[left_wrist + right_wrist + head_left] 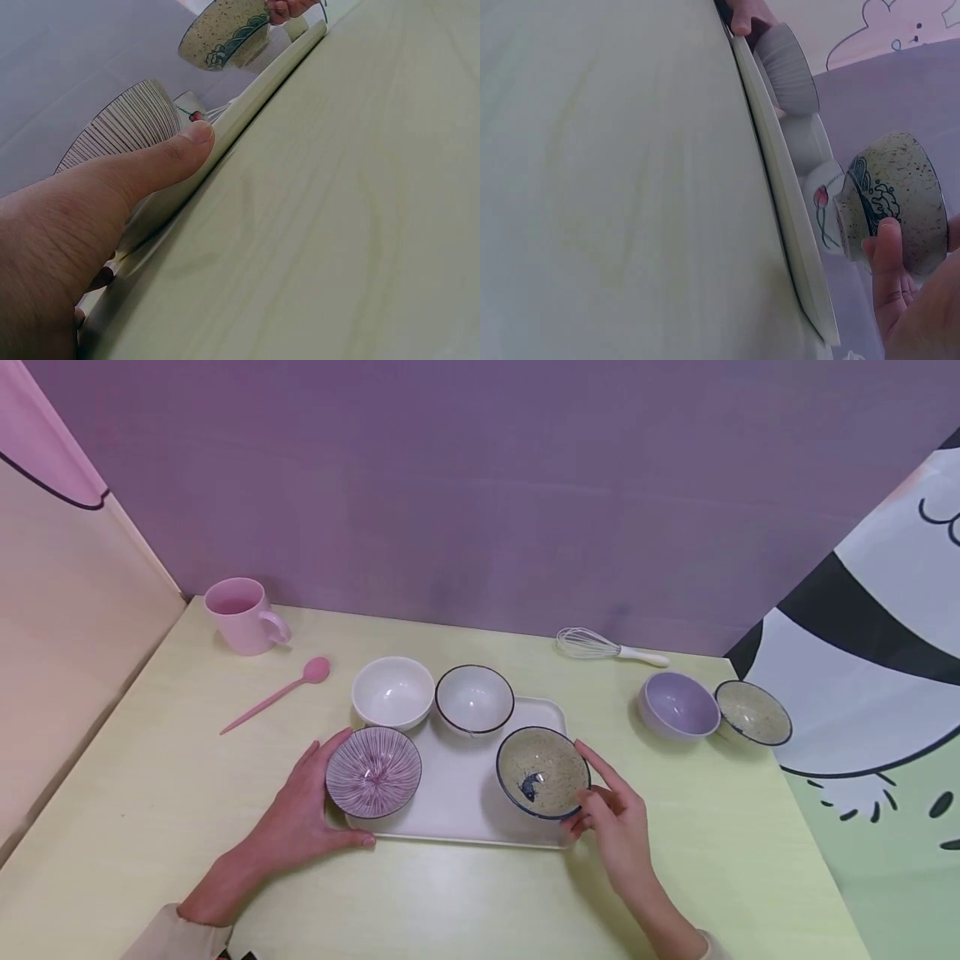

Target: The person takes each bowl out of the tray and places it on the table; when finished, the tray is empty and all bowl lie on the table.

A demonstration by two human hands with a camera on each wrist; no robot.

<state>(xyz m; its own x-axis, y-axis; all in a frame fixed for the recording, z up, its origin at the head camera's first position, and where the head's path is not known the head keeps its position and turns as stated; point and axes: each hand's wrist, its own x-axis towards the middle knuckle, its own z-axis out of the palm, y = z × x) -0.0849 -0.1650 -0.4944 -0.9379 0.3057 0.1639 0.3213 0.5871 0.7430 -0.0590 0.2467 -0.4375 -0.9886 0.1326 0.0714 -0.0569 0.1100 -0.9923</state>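
Observation:
My right hand [618,831] grips a speckled beige bowl [543,772] by its right side; in the right wrist view this bowl [900,195] hangs above the white tray [780,165]. On the tray's [465,814] left end sits a purple-striped bowl [373,772]. My left hand [300,818] curves around the left of that bowl, its thumb along the tray's front edge; the left wrist view shows the thumb of the left hand [112,195] at the tray's rim. A white bowl [393,692] and a dark-rimmed white bowl [474,699] stand behind.
A pink mug [243,618] and pink spoon [281,695] lie at the back left. A whisk [607,647] lies near the purple wall at the back. At the right, a purple bowl [678,706] stands beside another speckled bowl [752,713] near the table's edge.

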